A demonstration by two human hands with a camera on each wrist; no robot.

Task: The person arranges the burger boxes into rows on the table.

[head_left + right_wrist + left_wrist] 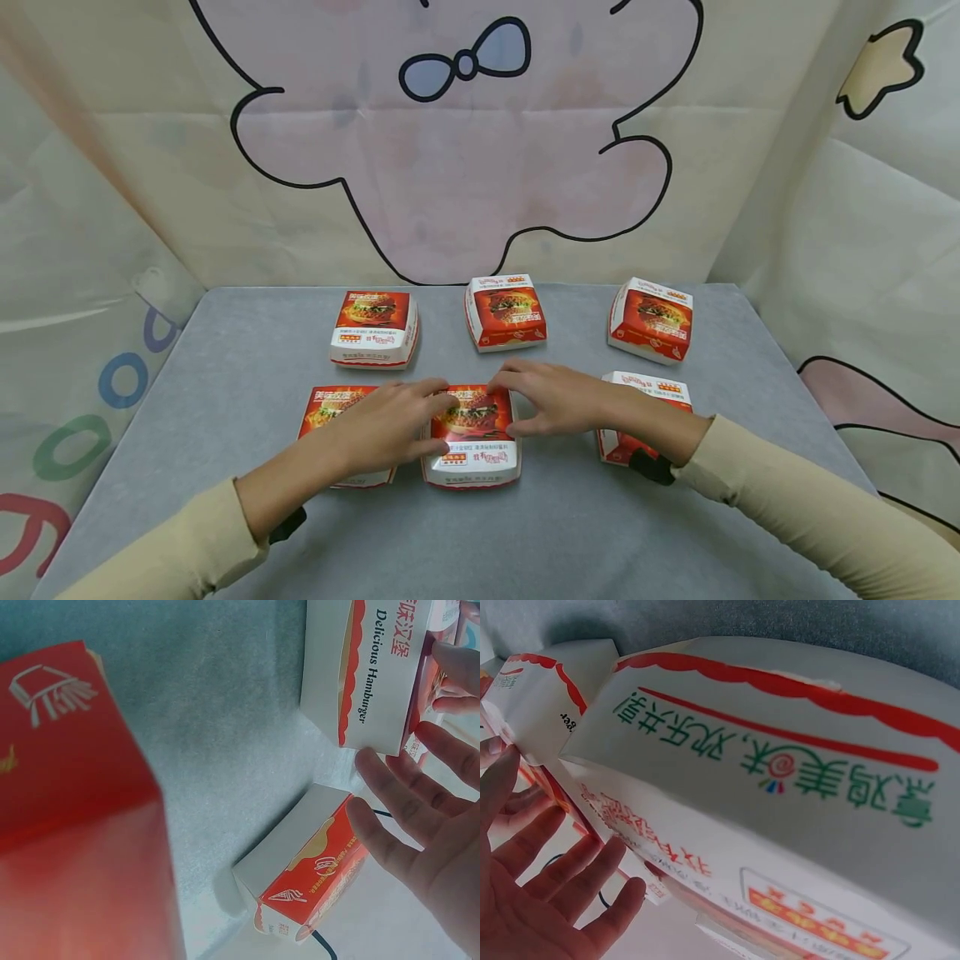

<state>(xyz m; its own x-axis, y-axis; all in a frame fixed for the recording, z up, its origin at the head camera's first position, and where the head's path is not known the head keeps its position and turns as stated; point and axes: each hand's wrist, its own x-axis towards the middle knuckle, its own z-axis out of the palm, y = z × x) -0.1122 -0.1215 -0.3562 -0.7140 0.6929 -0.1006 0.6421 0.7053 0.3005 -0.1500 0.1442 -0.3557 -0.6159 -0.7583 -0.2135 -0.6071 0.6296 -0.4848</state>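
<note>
A red-and-white hamburger box [471, 467] sits on the grey table at the front middle, between my two hands. My left hand [390, 423] reaches over its left side, fingertips and thumb at the left part of the lid. At its right edge is my right hand [557, 397], thumb and fingers spread. Both hands' fingers look loosely extended in the wrist views, with the fingertips right at the box [375, 682]. My left forearm partly covers the front left box [330, 407], which looms large in the left wrist view. Behind my right wrist, the front right box [648, 385] is partly hidden.
Three more hamburger boxes stand along the back: one at left [375, 335], one in the middle [508, 315], one at right [651, 321]. A grey cloth covers the table [480, 550]. Printed cartoon curtains [465, 167] enclose the back and sides.
</note>
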